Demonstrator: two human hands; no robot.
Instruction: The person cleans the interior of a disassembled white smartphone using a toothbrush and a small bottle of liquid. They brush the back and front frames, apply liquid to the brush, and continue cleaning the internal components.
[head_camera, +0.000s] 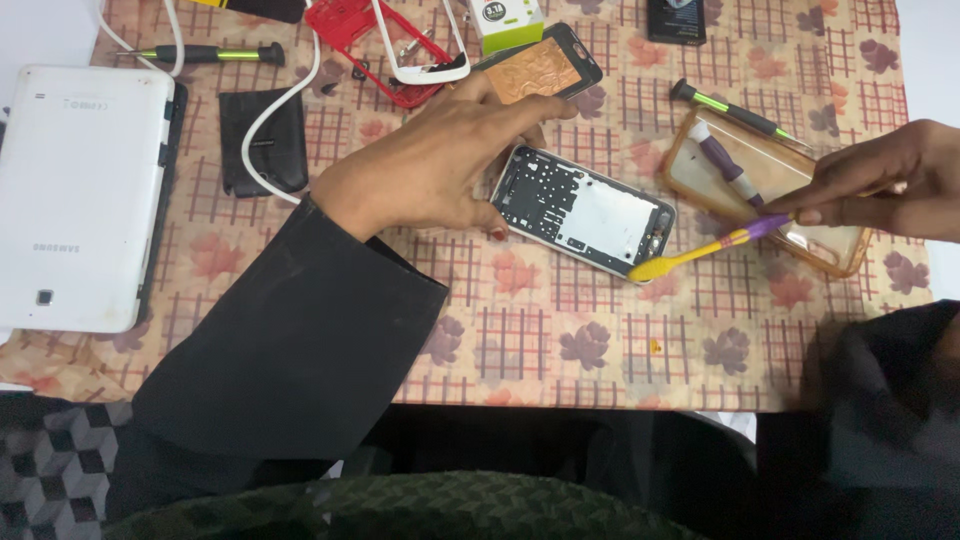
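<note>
Pinching a yellow-and-purple toothbrush (700, 252), the right hand (880, 185) rests its bristles on the opened phone frame's (585, 212) corner; the left hand (440, 160) clamps that frame's far-left end. Bare checked cloth (560, 345) lies nearer. Beyond the left fingers, a green-and-white box (508, 22) is cut off.

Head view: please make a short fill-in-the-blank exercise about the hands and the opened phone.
1. The left hand steadies the opened phone frame on the ____ tablecloth.
2. The right hand holds a brush whose head is ____.
3. At far left lies a ____ tablet.

Missing words: checked; yellow; white
</note>
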